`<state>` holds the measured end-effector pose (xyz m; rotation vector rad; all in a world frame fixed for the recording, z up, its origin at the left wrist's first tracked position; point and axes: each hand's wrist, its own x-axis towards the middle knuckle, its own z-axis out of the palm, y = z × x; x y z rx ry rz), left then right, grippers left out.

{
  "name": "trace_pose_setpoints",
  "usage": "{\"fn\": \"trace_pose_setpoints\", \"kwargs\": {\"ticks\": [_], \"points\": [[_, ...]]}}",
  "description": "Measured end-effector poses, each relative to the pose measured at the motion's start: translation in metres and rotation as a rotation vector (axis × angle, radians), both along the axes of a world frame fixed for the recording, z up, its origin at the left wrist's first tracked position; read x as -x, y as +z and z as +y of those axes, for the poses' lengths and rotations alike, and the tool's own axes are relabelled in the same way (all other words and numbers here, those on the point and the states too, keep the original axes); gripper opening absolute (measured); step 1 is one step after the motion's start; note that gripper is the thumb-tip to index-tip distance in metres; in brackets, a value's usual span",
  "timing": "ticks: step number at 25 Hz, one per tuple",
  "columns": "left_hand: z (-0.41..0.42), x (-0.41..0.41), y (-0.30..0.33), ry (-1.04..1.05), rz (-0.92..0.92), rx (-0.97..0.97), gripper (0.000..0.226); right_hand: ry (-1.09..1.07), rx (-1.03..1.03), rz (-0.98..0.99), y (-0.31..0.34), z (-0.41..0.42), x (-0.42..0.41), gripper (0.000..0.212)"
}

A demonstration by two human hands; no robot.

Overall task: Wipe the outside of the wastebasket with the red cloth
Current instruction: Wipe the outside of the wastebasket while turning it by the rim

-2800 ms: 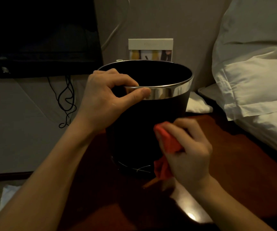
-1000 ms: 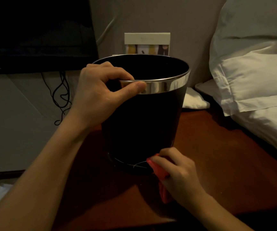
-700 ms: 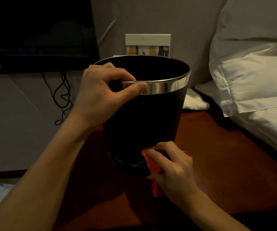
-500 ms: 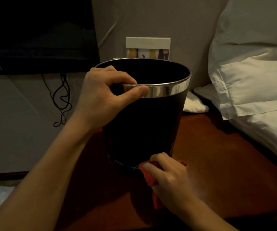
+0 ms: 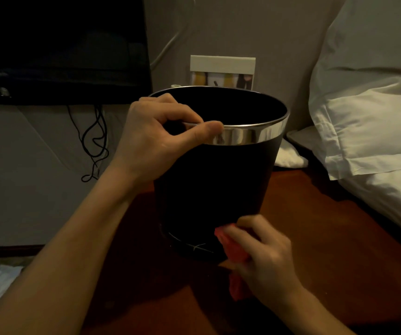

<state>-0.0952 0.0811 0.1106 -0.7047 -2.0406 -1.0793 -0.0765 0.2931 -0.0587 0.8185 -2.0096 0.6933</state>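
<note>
A black wastebasket (image 5: 216, 189) with a shiny metal rim band stands upright on a dark red-brown table (image 5: 315, 226). My left hand (image 5: 156, 141) grips its near left rim, thumb on the outside band and fingers curled over the edge. My right hand (image 5: 264, 257) holds the bunched red cloth (image 5: 233, 247) and presses it against the basket's lower right side, close to the base. Part of the cloth hangs below my palm. White scratch marks show on the basket's bottom front.
White pillows (image 5: 368, 131) lie along the table's right side, with a small white cloth (image 5: 288, 155) behind the basket. A card stand (image 5: 222, 71) sits behind the rim. A dark screen (image 5: 59, 44) and hanging cables (image 5: 95, 143) are at left. White paper (image 5: 1, 281) lies on the floor.
My right hand rubbed the cloth from mid-height down to the basket's base and keeps shifting there, now slightly to the right. My left hand kept its grip on the rim.
</note>
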Motion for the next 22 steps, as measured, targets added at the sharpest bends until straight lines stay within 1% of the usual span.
{"fn": "trace_pose_setpoints", "kwargs": {"ticks": [3,5,7,10,12,14,17,19,22], "points": [[-0.004,0.003,0.001,-0.035,-0.048,-0.029,0.015,-0.081,0.15,0.086,0.038,0.007,0.005,0.018],[-0.005,0.004,0.0,-0.041,-0.051,-0.021,0.018,-0.088,0.152,0.091,0.041,0.007,0.008,0.018],[-0.007,0.003,0.003,-0.023,-0.033,0.006,0.019,-0.052,0.111,0.038,0.022,0.005,0.007,0.018],[-0.003,-0.005,0.005,0.069,0.011,0.138,0.018,0.008,0.071,-0.06,-0.007,0.004,0.004,0.02],[0.014,-0.013,0.004,0.178,0.06,0.283,0.023,0.006,0.063,-0.081,-0.012,0.001,0.003,0.021],[0.038,-0.018,0.001,0.271,0.096,0.367,0.029,-0.016,0.042,-0.072,-0.014,-0.001,0.002,0.021],[0.056,-0.018,-0.001,0.321,0.11,0.317,0.027,-0.013,0.012,-0.063,-0.011,0.003,0.003,0.022],[0.049,-0.014,-0.001,0.281,0.103,0.28,0.021,0.013,-0.011,-0.026,0.0,0.005,0.004,0.021],[0.029,-0.009,0.0,0.178,0.08,0.252,0.01,0.034,0.033,0.064,0.032,0.004,0.008,0.018]]}}
